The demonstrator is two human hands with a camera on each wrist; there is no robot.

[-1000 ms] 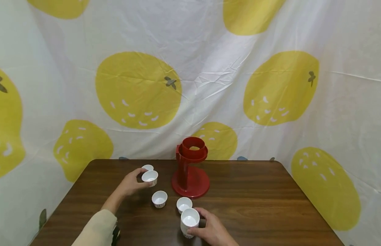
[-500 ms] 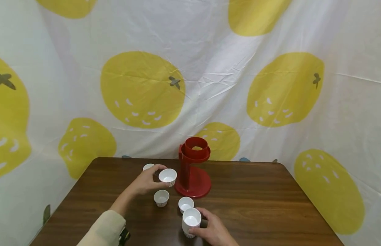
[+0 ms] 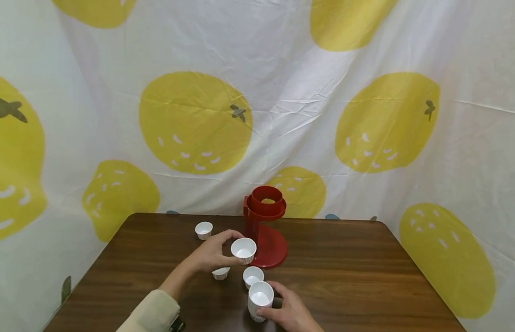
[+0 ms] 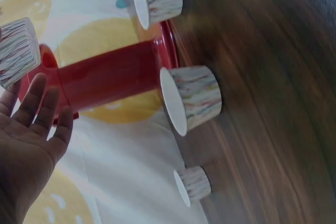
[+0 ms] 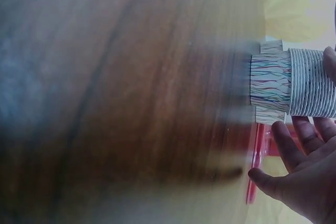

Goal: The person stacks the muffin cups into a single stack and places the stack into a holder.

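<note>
My left hand point(image 3: 213, 253) pinches a small white paper baking cup point(image 3: 243, 249) between thumb and fingers. It holds the cup upright above the table, in front of the red stand's base. The left wrist view shows streaky coloured lines on the held cup's side point(image 4: 18, 51). Lower right, my right hand point(image 3: 292, 308) grips a stack of the same baking cups point(image 3: 260, 299); many nested rims point(image 5: 313, 83) show in the right wrist view. Just behind the stack stands a single cup point(image 3: 253, 275). Another cup point(image 3: 221, 274) is partly hidden below my left hand.
A red stand point(image 3: 266, 216) with a ring-shaped top and round base is at the back middle of the brown wooden table point(image 3: 344, 267). One more baking cup point(image 3: 204, 229) sits at the back left. A lemon-print cloth point(image 3: 282, 124) hangs behind the table.
My left hand has carried its cup rightward and nearer, from beside the back-left cup to in front of the red stand. The right hand keeps its hold on the stack. The head view shifted slightly.
</note>
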